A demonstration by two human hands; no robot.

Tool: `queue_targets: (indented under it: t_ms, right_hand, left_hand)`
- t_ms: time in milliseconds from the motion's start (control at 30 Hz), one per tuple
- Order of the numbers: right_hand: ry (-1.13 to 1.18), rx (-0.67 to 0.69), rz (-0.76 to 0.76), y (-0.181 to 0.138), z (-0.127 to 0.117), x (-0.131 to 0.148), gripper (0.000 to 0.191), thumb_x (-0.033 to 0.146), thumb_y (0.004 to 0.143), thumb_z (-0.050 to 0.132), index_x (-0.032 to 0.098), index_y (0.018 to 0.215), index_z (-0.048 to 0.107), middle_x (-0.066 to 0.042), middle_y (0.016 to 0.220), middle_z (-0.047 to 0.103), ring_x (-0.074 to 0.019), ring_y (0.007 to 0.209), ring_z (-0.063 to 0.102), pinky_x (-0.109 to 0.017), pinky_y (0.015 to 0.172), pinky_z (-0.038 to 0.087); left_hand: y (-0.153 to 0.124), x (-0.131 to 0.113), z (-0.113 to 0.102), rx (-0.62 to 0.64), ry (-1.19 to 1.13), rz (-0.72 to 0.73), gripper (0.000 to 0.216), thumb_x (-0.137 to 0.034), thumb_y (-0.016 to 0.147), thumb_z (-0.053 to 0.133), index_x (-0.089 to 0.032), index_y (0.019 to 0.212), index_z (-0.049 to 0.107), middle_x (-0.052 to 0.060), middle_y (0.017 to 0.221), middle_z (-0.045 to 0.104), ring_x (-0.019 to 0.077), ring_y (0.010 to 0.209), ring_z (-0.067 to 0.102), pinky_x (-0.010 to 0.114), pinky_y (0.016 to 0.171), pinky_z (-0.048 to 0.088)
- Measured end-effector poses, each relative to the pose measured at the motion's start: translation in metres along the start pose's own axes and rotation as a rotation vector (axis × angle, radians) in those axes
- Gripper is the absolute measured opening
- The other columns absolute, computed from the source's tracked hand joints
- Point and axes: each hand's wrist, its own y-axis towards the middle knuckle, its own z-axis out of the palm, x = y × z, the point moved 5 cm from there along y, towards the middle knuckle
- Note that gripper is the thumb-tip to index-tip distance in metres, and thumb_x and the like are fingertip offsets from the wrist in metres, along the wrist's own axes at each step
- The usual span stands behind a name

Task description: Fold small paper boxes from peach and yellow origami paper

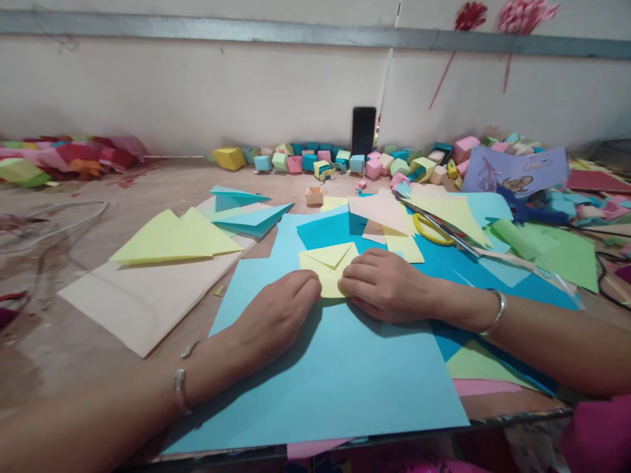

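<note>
A small piece of folded yellow paper (331, 266), shaped like an envelope with a pointed flap, lies on a large light blue sheet (340, 381). At its left edge my left hand (288, 305) is closed, fingertips pressed together on the paper. My right hand (382, 286) grips the right edge with curled fingers, its thumb hidden from sight. Just behind the folded paper are a darker blue sheet (320, 230) and a pale pink sheet (377, 211).
Yellow-handled scissors (434, 230) lie among papers at right. Folded yellow sheets (167, 240) rest on a pale sheet (148, 299) at left. Several small paper cubes (280, 161) line the wall beside an upright phone (363, 130). A white cable (73, 209) curves at far left.
</note>
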Motion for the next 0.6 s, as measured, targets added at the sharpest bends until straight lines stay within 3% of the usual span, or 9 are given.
queue_targets:
  t_ms: [167,400,600]
  right_hand:
    - [0.085,-0.067,0.042,0.0,0.001,-0.001,0.025,0.014,0.095,0.04,0.016,0.096,0.065,-0.01,0.087,0.069,-0.0201,0.085,0.061,-0.035,0.075,0.044]
    - [0.461,-0.162,0.323,-0.001,0.003,-0.026,0.017,0.025,0.094,0.052,0.017,0.086,0.065,-0.005,0.08,0.069,-0.0147,0.076,0.06,-0.027,0.069,0.045]
    - [0.506,-0.173,0.482,-0.002,0.005,-0.031,0.015,0.026,0.088,0.059,0.016,0.079,0.064,-0.001,0.069,0.064,-0.0114,0.063,0.054,-0.023,0.06,0.038]
  left_hand:
    - [-0.002,0.007,-0.002,-0.036,-0.054,-0.085,0.023,-0.007,0.091,0.034,-0.016,0.089,0.055,0.006,0.08,0.064,0.0176,0.07,0.057,0.031,0.063,0.048]
    - [0.005,0.004,-0.005,-0.049,-0.038,-0.043,0.028,-0.03,0.099,0.039,-0.017,0.082,0.056,0.006,0.078,0.063,0.0196,0.072,0.056,0.031,0.063,0.044]
    - [0.009,0.022,-0.002,-0.025,-0.198,-0.273,0.019,-0.024,0.093,0.048,-0.018,0.08,0.06,0.0,0.068,0.063,0.0139,0.059,0.054,0.024,0.056,0.038]
